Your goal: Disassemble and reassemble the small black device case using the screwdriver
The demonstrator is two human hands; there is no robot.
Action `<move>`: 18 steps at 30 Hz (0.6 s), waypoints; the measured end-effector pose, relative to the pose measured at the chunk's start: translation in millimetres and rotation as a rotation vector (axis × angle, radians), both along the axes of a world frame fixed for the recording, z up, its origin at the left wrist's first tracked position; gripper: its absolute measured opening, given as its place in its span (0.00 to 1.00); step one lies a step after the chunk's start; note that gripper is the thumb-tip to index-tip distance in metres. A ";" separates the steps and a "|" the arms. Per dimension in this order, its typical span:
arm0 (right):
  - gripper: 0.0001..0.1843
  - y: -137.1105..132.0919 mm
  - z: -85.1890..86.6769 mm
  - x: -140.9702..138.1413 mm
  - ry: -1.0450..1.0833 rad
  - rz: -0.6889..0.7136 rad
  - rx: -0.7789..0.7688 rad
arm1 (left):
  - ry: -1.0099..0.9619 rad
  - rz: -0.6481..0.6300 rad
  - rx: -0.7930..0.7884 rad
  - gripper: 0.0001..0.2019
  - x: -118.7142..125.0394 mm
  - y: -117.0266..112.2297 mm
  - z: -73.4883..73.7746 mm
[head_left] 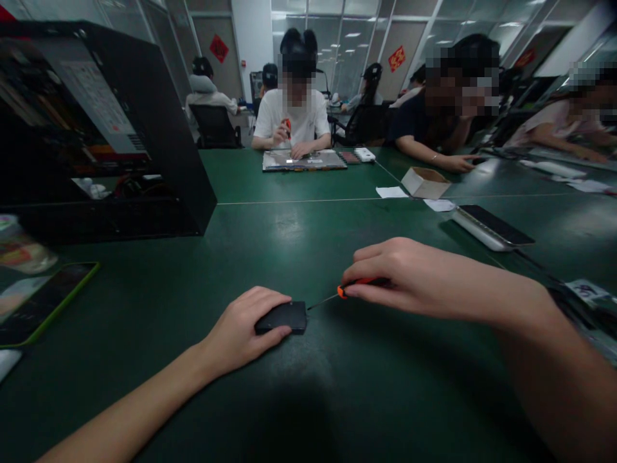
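Observation:
A small flat black box (284,317) lies on the green table (299,251). My left hand (248,321) is closed round its left end, with the thumb on the near side and the fingers over the far side. My right hand (390,276) grips a screwdriver (343,290) with an orange and black handle. Its thin metal shaft slants down to the left, and the tip is at the right end of the black box. Whether the tip touches the box or sits just beside it I cannot tell.
A black computer case (183,141) stands open at the left, behind a phone with a green edge (48,302). To the right are a cardboard box (427,183) and a white device with a dark top (491,228). Across the table, a person (294,109) works over a flat panel (303,161).

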State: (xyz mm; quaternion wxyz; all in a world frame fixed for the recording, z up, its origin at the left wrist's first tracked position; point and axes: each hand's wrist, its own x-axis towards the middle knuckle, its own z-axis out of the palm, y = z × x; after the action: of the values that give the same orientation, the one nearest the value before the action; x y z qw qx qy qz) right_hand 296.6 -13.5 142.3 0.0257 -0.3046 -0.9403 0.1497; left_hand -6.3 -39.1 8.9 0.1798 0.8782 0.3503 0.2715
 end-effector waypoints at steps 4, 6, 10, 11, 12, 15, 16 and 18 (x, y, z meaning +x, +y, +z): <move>0.15 -1.9 2.4 2.6 0.034 -0.012 -0.006 | -0.023 0.011 -0.017 0.16 -0.4 -1.2 -1.4; 0.15 -2.7 3.3 2.4 0.045 -0.006 -0.012 | -0.026 0.011 -0.020 0.16 -0.6 -1.7 -1.4; 0.16 -1.7 1.4 -1.0 0.030 0.000 -0.040 | -0.030 0.005 -0.022 0.16 -0.5 -1.5 -0.2; 0.16 -1.2 0.6 -1.7 0.020 0.002 -0.045 | -0.029 0.005 -0.023 0.16 -0.5 -1.2 0.0; 0.16 -0.7 -0.2 -2.1 0.013 0.004 -0.047 | -0.024 0.006 -0.027 0.17 -0.5 -1.0 0.0; 0.16 0.3 -1.8 -1.3 0.012 -0.001 -0.042 | -0.018 0.008 -0.031 0.17 -1.1 -0.8 -0.4; 0.16 0.5 -2.0 -0.6 0.017 -0.005 -0.038 | -0.019 0.008 -0.031 0.17 -1.4 -0.8 -0.6; 0.16 0.6 -2.0 0.6 0.022 -0.005 -0.037 | -0.026 0.002 -0.030 0.17 -2.0 -0.9 -0.9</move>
State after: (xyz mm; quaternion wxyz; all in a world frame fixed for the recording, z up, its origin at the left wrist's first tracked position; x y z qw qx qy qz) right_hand 297.2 -12.8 140.3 0.0310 -0.3058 -0.9363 0.1703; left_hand -8.3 -40.0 8.0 0.1974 0.8715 0.3526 0.2779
